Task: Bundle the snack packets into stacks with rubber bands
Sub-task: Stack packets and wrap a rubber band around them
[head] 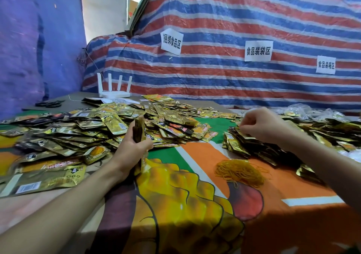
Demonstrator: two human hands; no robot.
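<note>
Left hand (134,148) round packet stack (139,128); signs (171,41) "捆绑食品区", "食品装袋区" (258,51), perhaps "食品装箱区" (325,64)

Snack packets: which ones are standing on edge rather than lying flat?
The small stack gripped in the left hand, upright on the cloth; the rest lie flat in loose heaps.

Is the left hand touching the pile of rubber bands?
No, the left hand grips an upright stack of packets, apart from the rubber bands.

Striped tarp (234,82) – paper signs, purple sheet (29,48), daylight gap (105,5)
</note>
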